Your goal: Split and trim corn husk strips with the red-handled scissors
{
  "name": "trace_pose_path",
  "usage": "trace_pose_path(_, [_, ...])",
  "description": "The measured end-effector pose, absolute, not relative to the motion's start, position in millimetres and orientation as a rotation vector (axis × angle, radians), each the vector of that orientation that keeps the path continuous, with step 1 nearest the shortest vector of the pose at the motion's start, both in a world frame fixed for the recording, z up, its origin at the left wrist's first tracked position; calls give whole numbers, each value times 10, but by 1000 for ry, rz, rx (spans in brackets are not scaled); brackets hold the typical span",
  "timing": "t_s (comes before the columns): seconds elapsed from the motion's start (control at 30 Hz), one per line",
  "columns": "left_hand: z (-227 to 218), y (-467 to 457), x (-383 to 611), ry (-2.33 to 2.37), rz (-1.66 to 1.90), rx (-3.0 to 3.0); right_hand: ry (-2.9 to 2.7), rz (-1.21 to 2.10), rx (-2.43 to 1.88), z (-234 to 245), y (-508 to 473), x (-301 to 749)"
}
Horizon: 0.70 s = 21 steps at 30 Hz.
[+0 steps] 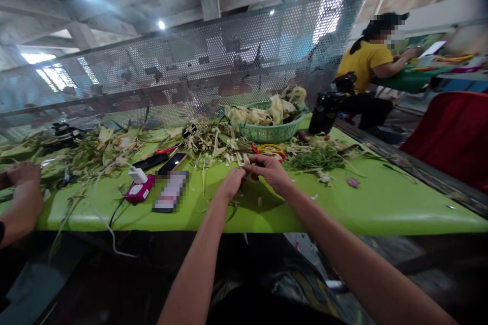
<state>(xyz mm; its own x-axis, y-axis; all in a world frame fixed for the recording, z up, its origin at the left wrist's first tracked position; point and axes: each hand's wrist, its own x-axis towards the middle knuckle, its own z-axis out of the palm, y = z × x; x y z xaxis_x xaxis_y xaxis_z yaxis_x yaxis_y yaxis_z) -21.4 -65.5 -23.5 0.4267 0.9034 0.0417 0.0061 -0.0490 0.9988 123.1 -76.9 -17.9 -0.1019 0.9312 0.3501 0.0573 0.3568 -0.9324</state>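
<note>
My left hand (pixel 231 183) and my right hand (pixel 269 169) meet over the lime-green table (pixel 366 203), both pinched on a small bundle of pale dried leaf strips (pixel 244 161) held between them. A thin strip hangs down from my left fingers toward the table. Just beyond my hands lie scissors with red and yellow handles (pixel 271 150) and a heap of husk scraps (pixel 208 143). A green plastic basket (pixel 267 132) full of pale husks stands behind them.
Phones (pixel 172 163), a pink power bank (pixel 139 191) with a white charger and cable lie to the left. Another person's hand (pixel 23 175) works at the far left. A perforated metal screen (pixel 190 61) backs the table. A person in yellow (pixel 366 63) sits at right, near a red chair (pixel 453 132).
</note>
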Motion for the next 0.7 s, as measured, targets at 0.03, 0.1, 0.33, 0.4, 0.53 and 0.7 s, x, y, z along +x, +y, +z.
trace_pose_path(0.03, [-228, -660, -214, 865, 887, 1437, -1458, 971, -942, -176, -768, 1232])
trace_pose_path(0.1, [-220, -665, -213, 874, 868, 1442, -1415, 968, -941, -175, -760, 1240])
trace_pose_path(0.33, [-208, -648, -203, 913, 904, 1445, -1300, 938, -909, -231, -696, 1298])
trace_pose_path(0.4, [-198, -649, -199, 918, 910, 1450, -1282, 954, -894, -234, -690, 1308])
trace_pose_path(0.53, [-173, -672, -195, 924, 898, 1445, -1296, 1045, -883, -196, -714, 1317])
trace_pose_path(0.7, [-162, -697, -201, 909, 902, 1452, -1329, 1165, -868, -143, -755, 1308])
